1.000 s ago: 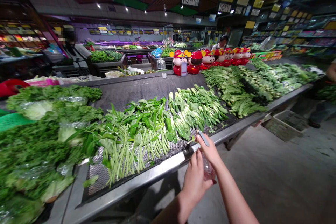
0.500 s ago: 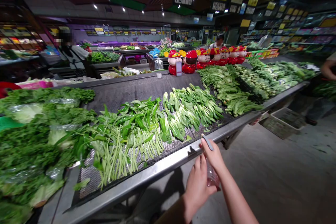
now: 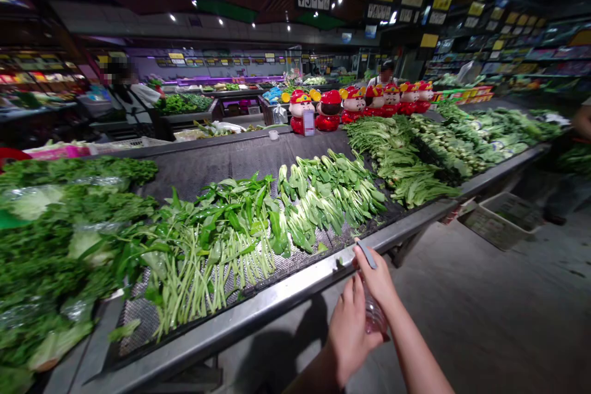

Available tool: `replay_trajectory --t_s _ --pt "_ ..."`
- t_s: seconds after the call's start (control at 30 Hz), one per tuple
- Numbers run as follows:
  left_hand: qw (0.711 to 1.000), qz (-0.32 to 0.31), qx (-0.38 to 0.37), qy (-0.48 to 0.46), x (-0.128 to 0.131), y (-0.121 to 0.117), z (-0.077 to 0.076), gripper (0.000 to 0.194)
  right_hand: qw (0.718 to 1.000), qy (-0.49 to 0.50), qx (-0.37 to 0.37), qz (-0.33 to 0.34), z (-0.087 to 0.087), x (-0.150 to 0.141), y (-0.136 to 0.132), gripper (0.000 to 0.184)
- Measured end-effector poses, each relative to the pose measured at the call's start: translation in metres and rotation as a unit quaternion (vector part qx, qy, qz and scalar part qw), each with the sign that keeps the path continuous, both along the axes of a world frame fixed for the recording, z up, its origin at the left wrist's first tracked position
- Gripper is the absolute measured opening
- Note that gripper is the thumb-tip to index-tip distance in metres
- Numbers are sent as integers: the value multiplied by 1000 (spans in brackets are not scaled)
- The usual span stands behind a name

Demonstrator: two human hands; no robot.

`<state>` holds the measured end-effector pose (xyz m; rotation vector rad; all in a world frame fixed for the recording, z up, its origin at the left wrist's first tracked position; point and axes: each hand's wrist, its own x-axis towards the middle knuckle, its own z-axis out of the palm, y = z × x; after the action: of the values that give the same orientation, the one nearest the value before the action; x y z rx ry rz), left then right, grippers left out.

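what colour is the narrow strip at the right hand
Grey; the strip shows best in the head view.

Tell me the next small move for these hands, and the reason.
Probably firm up the left hand around the clear container before shifting it: it shows against the floor, outside the metal edge, so a slip could drop it. The right hand is at the container's upper end.

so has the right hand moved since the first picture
Yes: judged against the white-stemmed greens, the right hand now sits farther right in the view, its fingertips overlapping the metal rim.
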<state>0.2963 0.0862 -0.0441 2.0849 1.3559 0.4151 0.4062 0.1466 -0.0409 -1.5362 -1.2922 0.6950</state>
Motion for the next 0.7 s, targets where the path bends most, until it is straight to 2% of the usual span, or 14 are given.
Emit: replay_trajectory --t_s 0.23,0.47,0.7 --pt "1000 12 22 18 6 20 8 112 999 46 17 14 7 6 20 48" --pt "999 -2 24 25 4 45 13 111 1000 -11 24 1 15 4 42 42" --pt "998 -29 52 -12 5 80 30 98 998 17 57 5 32 13 80 41"
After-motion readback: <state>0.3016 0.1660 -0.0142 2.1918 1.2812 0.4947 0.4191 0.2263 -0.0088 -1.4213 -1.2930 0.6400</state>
